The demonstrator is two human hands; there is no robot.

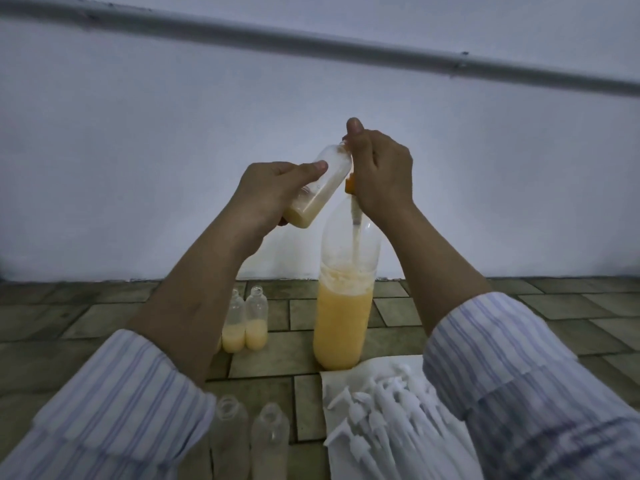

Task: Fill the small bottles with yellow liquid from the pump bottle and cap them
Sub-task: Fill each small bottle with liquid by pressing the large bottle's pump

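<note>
Sleeves (114, 407) nearest; hands hold small bottle (320, 185) against pump (350, 183).

This looks like a makeshift filling spot set up on the ground of a plain room or yard, not a lab or shop. The work surface is a floor (104, 317) of worn, stained paving bricks meeting a bare pale wall (138, 168) with a pipe (311, 43) running across it. Bottles (246, 323) stand straight on the bricks, and white caps (388, 410) lie heaped on a sheet (346, 375) spread on the floor.
</note>
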